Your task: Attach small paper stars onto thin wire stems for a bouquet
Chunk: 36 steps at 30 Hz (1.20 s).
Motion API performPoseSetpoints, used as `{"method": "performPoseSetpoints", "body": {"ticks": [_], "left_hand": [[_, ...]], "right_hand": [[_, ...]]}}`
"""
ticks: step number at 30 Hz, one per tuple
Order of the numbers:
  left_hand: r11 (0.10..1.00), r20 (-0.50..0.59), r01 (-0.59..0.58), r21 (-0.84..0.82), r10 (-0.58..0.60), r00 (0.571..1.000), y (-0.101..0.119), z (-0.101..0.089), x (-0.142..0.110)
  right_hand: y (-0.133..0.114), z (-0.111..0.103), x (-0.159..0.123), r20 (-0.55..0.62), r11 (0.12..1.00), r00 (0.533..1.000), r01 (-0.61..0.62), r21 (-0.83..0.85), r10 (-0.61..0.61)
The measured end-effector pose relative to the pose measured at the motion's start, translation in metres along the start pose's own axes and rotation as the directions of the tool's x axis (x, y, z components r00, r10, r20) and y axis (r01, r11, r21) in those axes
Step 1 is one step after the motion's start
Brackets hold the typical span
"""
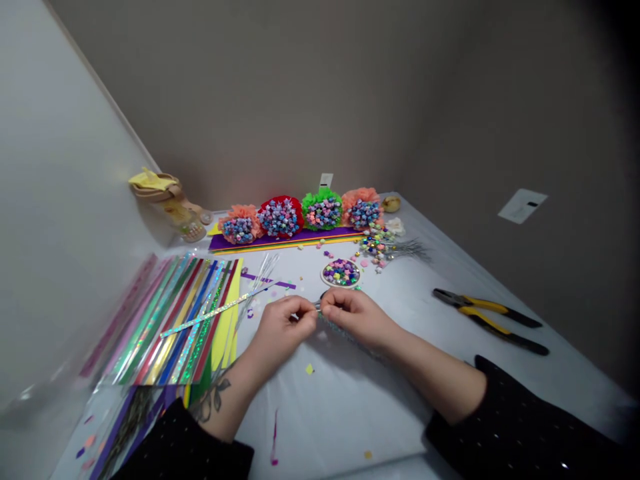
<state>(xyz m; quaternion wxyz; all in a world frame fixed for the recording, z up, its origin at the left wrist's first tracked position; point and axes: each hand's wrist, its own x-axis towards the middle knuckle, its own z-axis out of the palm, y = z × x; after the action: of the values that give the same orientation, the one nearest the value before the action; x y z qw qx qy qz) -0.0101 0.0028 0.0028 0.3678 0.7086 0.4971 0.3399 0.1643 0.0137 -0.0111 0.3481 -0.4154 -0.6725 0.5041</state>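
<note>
My left hand (287, 323) and my right hand (357, 317) meet over the middle of the white table, thumb and finger pinched on each. Between the fingertips is one end of a thin, glittery silver paper strip (345, 331). The strip's rest trails beneath my right hand and wrist, partly hidden. Just beyond my fingers stands a small round bowl (341, 283) with colourful folded paper stars in it. Left of my left hand, a holographic strip (215, 313) lies across a fan of coloured paper strips (173, 313).
Yellow-handled pliers (480, 313) lie at the right. Several crepe-paper star flowers (280, 217) line the back on purple sheets (300, 235). Loose stars (379, 239) and thin wires (407, 249) lie back right. More wires (260, 277) lie left of centre. A tan-strapped shoe (170, 200) stands back left.
</note>
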Motion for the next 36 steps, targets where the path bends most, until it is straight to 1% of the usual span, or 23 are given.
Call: {"method": "performPoseSetpoints", "body": {"ticks": [2, 4, 6, 9, 11, 13, 17, 22, 24, 26, 29, 32, 34, 36], "left_hand": [[1.000, -0.041, 0.006, 0.010, -0.006, 0.999, -0.0012, 0.0002, -0.0005], [1.000, -0.059, 0.009, 0.011, -0.009, 0.998, -0.0016, 0.0008, -0.0007], [1.000, -0.066, 0.014, 0.001, -0.014, 0.998, -0.0014, 0.0017, -0.0008], [0.999, -0.051, 0.026, -0.018, -0.027, 0.998, -0.0012, 0.0033, -0.0007], [0.999, -0.024, 0.035, -0.021, -0.035, 0.999, -0.0015, 0.0039, -0.0005], [0.999, -0.017, 0.041, -0.019, -0.041, 0.999, -0.0018, 0.0040, -0.0005], [0.997, -0.056, 0.045, -0.056, -0.048, 0.997, -0.0025, 0.0038, -0.0010], [0.995, -0.100, 0.041, -0.094, -0.050, 0.994, -0.0032, 0.0061, -0.0021], [0.993, -0.111, 0.050, -0.104, -0.062, 0.992, -0.0030, 0.0071, -0.0020], [0.992, -0.101, 0.063, -0.114, -0.074, 0.992, -0.0029, 0.0077, -0.0018], [0.989, -0.075, 0.076, -0.128, -0.086, 0.993, -0.0032, 0.0074, -0.0018], [0.987, -0.076, 0.074, -0.142, -0.085, 0.993, -0.0035, 0.0069, -0.0023], [0.987, -0.086, 0.062, -0.150, -0.076, 0.993, -0.0034, 0.0073, -0.0030], [0.988, -0.108, 0.043, -0.151, -0.060, 0.992, -0.0034, 0.0083, -0.0040]], "right_hand": [[0.0025, 0.0013, 0.0006, 0.010, 0.996, 0.998, -0.057, 0.065, 0.056], [0.0042, 0.0031, 0.0006, -0.011, 0.996, 0.998, -0.059, 0.060, 0.060], [0.0045, 0.0048, 0.0004, -0.048, 0.999, 0.998, -0.029, 0.024, 0.030], [0.0038, 0.0058, 0.0002, -0.092, 0.997, 0.994, 0.052, -0.059, -0.057], [0.0034, 0.0056, 0.0003, -0.103, 0.988, 0.988, 0.104, -0.117, -0.116], [0.0032, 0.0051, 0.0005, -0.108, 0.981, 0.985, 0.120, -0.150, -0.137], [0.0037, 0.0039, 0.0009, -0.118, 0.993, 0.991, 0.053, -0.108, -0.066], [0.0050, 0.0045, 0.0007, -0.094, 0.999, 0.994, -0.048, 0.000, 0.048], [0.0049, 0.0054, 0.0003, -0.095, 0.998, 0.994, -0.058, 0.024, 0.060], [0.0042, 0.0060, -0.0001, -0.118, 1.000, 0.993, -0.016, -0.006, 0.015], [0.0024, 0.0066, -0.0004, -0.137, 0.993, 0.986, 0.081, -0.089, -0.093], [0.0019, 0.0072, -0.0007, -0.163, 0.979, 0.976, 0.119, -0.163, -0.146], [0.0025, 0.0078, -0.0019, -0.246, 0.961, 0.948, 0.144, -0.234, -0.202], [0.0026, 0.0085, -0.0041, -0.339, 0.925, 0.892, 0.183, -0.333, -0.298]]}}
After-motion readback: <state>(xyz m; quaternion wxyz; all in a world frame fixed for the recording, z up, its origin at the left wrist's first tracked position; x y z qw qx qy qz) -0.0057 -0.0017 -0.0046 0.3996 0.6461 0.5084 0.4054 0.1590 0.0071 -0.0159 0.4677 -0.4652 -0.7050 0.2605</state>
